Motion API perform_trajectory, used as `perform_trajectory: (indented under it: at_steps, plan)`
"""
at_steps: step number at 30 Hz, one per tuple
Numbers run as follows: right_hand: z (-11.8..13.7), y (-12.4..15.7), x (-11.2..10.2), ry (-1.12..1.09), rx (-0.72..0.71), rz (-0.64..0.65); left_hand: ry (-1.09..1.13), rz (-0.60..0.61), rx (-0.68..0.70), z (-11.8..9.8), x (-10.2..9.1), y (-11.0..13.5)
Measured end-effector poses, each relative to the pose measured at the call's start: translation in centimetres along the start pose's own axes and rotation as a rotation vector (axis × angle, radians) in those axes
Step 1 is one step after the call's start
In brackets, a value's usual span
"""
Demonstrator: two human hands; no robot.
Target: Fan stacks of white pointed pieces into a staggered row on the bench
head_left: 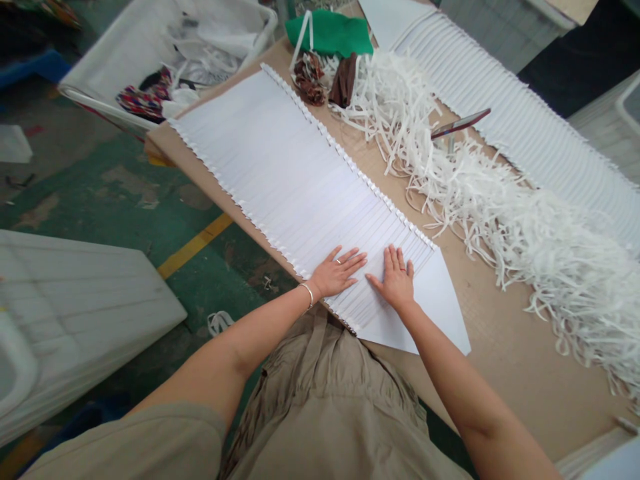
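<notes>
A long row of overlapping white sheets (295, 167) lies fanned along the brown table (505, 340), its edges notched. At the near end of the row my left hand (336, 272) rests flat, fingers spread, with a ring and a bracelet on the wrist. My right hand (397, 279) lies flat beside it, fingers stretched out, partly on the last plain white sheet (435, 300) that sticks out at the end. Neither hand holds anything.
A heap of white paper strips (505, 213) runs along the table's right. A second fanned row of sheets (525, 113) lies beyond it. A green cloth (335, 32), brown scraps (325, 80), a phone-like object (460, 124), and a white bin (165, 53) sit at the far end.
</notes>
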State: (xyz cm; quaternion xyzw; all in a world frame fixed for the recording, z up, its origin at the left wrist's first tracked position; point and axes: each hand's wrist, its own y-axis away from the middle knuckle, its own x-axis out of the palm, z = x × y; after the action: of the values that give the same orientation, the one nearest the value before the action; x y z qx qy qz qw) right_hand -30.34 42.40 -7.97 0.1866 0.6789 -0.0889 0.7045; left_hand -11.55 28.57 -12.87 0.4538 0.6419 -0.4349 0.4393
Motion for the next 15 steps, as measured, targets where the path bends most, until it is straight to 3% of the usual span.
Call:
perform_trajectory:
  at_steps: [9, 15]
  plan:
    - [-0.8, 0.2, 0.4, -0.022, -0.024, 0.015, 0.005, 0.011, -0.004, -0.1, -0.3, 0.0]
    - [-2.0, 1.6, -0.6, -0.021, 0.044, -0.008, 0.008, -0.008, 0.010, -2.1, -0.7, -1.2]
